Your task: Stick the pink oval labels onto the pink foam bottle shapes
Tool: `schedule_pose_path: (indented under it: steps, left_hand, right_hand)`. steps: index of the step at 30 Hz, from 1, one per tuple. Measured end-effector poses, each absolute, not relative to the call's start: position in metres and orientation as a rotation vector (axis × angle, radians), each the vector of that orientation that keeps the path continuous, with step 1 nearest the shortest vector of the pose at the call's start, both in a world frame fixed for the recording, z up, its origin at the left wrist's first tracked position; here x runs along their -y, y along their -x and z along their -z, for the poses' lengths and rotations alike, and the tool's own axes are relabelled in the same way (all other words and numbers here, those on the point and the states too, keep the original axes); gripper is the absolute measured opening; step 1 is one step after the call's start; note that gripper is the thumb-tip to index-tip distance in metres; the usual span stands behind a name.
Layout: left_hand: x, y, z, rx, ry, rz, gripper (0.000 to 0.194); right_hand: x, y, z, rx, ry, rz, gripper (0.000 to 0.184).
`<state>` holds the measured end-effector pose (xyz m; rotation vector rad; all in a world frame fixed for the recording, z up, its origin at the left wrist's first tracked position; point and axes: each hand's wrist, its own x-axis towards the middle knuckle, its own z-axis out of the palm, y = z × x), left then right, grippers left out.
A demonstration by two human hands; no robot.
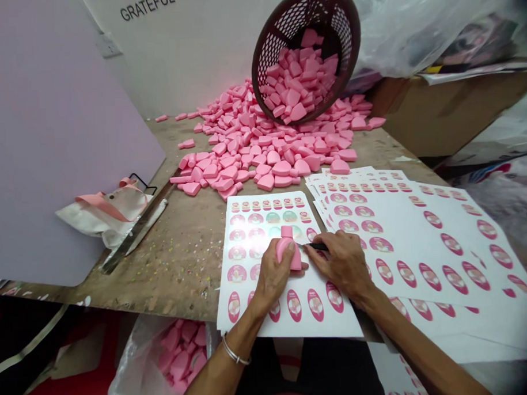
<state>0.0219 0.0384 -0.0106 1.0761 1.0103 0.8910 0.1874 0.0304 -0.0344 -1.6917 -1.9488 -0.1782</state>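
Observation:
My left hand (272,275) is shut around a small pink plastic bottle (288,253), which stands tilted above a sheet of oval pink labels (264,220). My right hand (340,263) pinches a slim black tool (319,247), its thin tip pointing toward the bottle. Both hands rest over the label sheet. Several of its labels are hidden beneath my palms. Further sheets of the same labels (425,244) overlap to the right. A large heap of flat pink pieces (262,148) lies on the bench beyond the sheets.
A dark brown plastic basket (306,55) lies tipped over at the back, full of pink pieces. The worn wooden bench (175,264) carries a metal ruler (137,228) and a pink-and-white bag (108,214). Below its front edge, a clear bag (182,356) holds more pieces. A lilac board (57,130) stands left.

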Motion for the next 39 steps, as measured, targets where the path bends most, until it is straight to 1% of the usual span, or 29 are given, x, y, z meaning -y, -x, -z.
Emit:
schedule_pose_path:
  steps: [3,7,10,14,16,18,20,23,26,30,39]
  left_hand:
    - [-0.038,-0.022,0.007,-1.021,-1.063,-0.881,0.04]
    - [-0.038,-0.022,0.008,-1.009,-1.042,-0.891,0.041]
    - [-0.038,-0.022,0.012,-1.002,-1.023,-0.906,0.044]
    - [-0.039,-0.02,0.012,-1.005,-0.98,-0.921,0.046]
    - [-0.04,-0.019,0.01,-0.997,-0.926,-0.928,0.047]
    - [-0.039,-0.017,0.009,-0.972,-0.874,-0.958,0.048]
    - [-0.038,-0.015,0.009,-0.942,-0.835,-1.015,0.048]
    - [-0.035,-0.012,0.006,-0.923,-0.717,-1.061,0.055]
    - [-0.031,-0.012,0.0,-0.925,-0.577,-1.036,0.06]
    - [-0.028,-0.012,-0.008,-0.857,-0.574,-1.039,0.061]
    - [-0.026,-0.014,-0.008,-0.831,-0.608,-1.041,0.062]
  right_hand:
    - [-0.03,-0.188,0.032,1.947,1.727,0.18,0.018]
    - [-0.034,-0.188,0.032,1.965,1.712,0.047,0.018]
    - [-0.035,-0.187,0.029,1.819,1.703,-0.138,0.021]
    - [-0.03,-0.183,0.022,1.551,1.724,-0.472,0.027]
    - [-0.027,-0.18,0.018,1.431,1.734,-0.572,0.031]
    - [-0.024,-0.177,0.015,1.335,1.723,-0.584,0.033]
    - [-0.023,-0.175,0.01,1.282,1.701,-0.489,0.032]
    - [-0.022,-0.173,0.001,1.281,1.648,-0.38,0.028]
    - [-0.02,-0.167,-0.009,1.324,1.596,-0.524,0.028]
    - [-0.015,-0.154,-0.017,1.332,1.559,-0.69,0.033]
    - [-0.012,-0.141,-0.02,1.36,1.499,-0.712,0.028]
